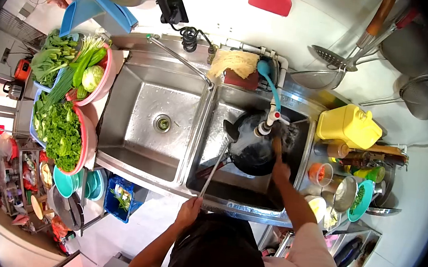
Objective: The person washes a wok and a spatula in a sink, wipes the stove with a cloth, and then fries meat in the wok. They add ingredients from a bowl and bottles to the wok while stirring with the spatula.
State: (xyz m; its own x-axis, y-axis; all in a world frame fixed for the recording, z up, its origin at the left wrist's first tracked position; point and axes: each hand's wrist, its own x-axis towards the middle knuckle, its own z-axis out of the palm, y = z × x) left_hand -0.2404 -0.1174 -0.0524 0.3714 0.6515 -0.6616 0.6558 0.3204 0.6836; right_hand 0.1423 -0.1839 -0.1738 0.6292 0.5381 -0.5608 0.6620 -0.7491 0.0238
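Here, left hand (189, 212) curled round long utensil (213, 171); right hand (281, 171) forward, clasping brown handle (277, 146).

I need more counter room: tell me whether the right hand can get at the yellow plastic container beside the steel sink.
Probably yes: the way over the sink's right edge to the yellow container looks free. But the right hand grips a brown handle, which it would likely release first.

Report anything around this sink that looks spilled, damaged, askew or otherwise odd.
One small oddity: greenish bits sit in the drain of the left basin, where they look like stray scraps. Otherwise nothing stands out; the wok under the tap in the right basin looks ordinary.
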